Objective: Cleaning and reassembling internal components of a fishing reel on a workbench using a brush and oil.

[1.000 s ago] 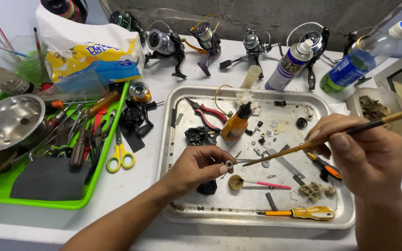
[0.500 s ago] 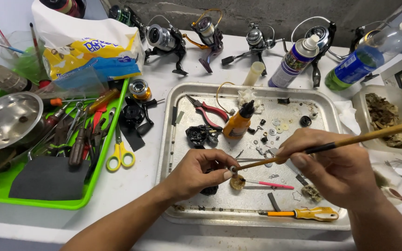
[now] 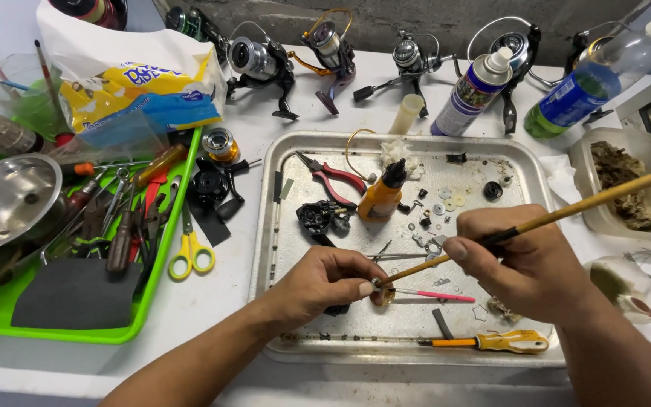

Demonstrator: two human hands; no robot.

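1. White worktop (image 3: 227,301) carries a steel tray (image 3: 280,249) at centre, a green plastic tray (image 3: 152,286) of hand tools to its left, and a row of spinning reels (image 3: 258,60) along the back wall.
2. I hold my left hand (image 3: 325,283) over the front half of the steel tray, thumb and fingers pinched together on a small round reel part (image 3: 382,294). That part sits just above the tray floor, at the tips of my fingers.
3. I hold my right hand (image 3: 533,264) to the right of the part, fingers closed around the handle of a long wooden brush (image 3: 566,211).
4. Brush axis: it runs from upper right, past the tray's right rim, down and left to its tip, which meets the part at my left fingertips.
5. Key relation: the part lies down and to the left of my right-hand grip, along the brush's own line; my left hand is on it, my right is well back on the handle.
6. Nearby on the tray: a pink-handled tool (image 3: 431,296) just right of the part, an orange-handled screwdriver (image 3: 491,343) at the front rim, red pliers (image 3: 337,177) and an orange oil bottle (image 3: 382,196) behind.
7. Scattered washers (image 3: 446,203) lie behind the brush.
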